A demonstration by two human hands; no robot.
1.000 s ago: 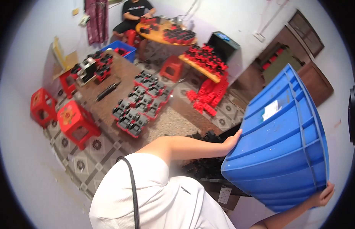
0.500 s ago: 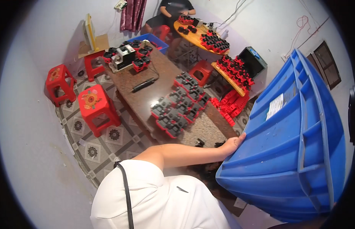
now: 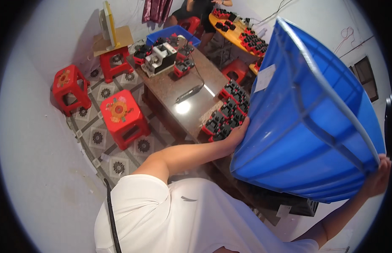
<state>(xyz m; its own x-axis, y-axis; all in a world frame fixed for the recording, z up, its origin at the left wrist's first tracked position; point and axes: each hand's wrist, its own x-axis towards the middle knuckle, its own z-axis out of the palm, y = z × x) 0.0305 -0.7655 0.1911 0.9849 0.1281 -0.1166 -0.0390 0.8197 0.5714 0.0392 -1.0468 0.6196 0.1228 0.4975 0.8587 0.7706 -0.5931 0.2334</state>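
Observation:
A large blue plastic tub (image 3: 284, 122) with ribbed walls is tilted on its side at my right, its rim turned up and outward. My left hand (image 3: 238, 135) grips its lower left edge. At the far right, my right hand (image 3: 378, 177) is closed on the rim. Next to my left hand, several black-and-red parts (image 3: 227, 111) stand in rows on the brown table (image 3: 162, 90); the tub hides some of them. A black pen-shaped tool (image 3: 189, 93) with a cord lies on the tabletop.
A white-and-black device (image 3: 162, 59) and more parts sit at the table's far end, before a blue bin (image 3: 175, 30). Red stools (image 3: 120, 109) stand left. A person (image 3: 198, 12) sits by a round table (image 3: 229, 36). Under the tub shows a black crate (image 3: 305, 206).
The tub has turned, showing its open side, and moved left over the table's parts. My right hand has come into view on its rim. The view has shifted.

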